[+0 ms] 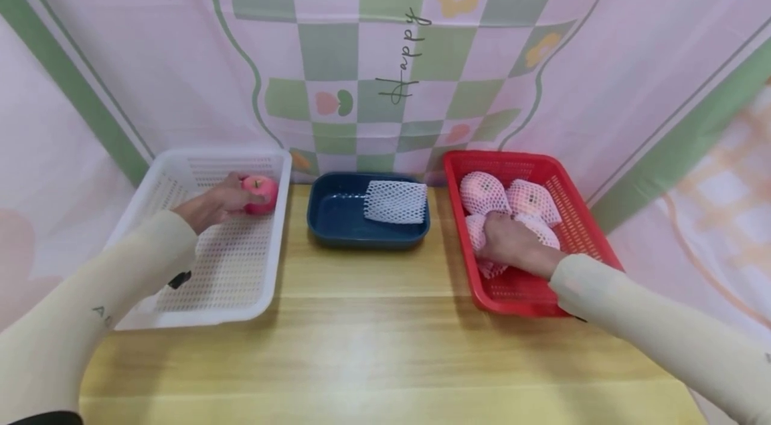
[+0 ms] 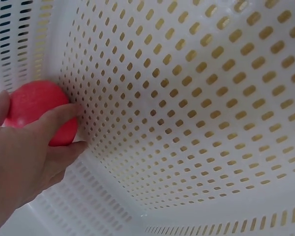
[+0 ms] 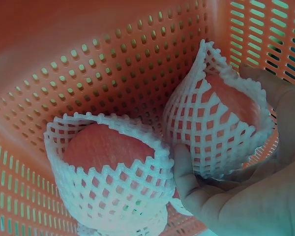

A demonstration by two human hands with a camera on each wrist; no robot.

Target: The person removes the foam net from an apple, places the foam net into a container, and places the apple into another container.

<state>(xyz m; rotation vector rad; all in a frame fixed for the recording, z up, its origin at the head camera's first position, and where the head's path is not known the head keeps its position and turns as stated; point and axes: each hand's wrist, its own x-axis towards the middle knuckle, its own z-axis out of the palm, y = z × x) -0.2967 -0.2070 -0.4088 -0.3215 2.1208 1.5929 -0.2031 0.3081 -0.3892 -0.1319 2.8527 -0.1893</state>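
Observation:
In the head view my left hand [image 1: 218,201] grips a bare red apple [image 1: 262,192] inside the white basket [image 1: 225,278], near its right wall. The left wrist view has my fingers curled round the same apple [image 2: 33,101], low against the basket's slotted plastic. My right hand [image 1: 512,239] is down in the red basket [image 1: 482,294], gripping an apple in a white foam net [image 3: 206,130] with fingers and thumb on opposite sides. Next to it in the right wrist view sits another netted apple [image 3: 108,152], its red top showing through the net's opening.
Between the baskets stands a dark blue tray [image 1: 337,214] with a flat, empty foam net [image 1: 395,202] at its right end. More netted apples [image 1: 484,192] lie in the red basket. All stand on a wooden table [image 1: 367,345] against a patterned cloth [image 1: 328,53].

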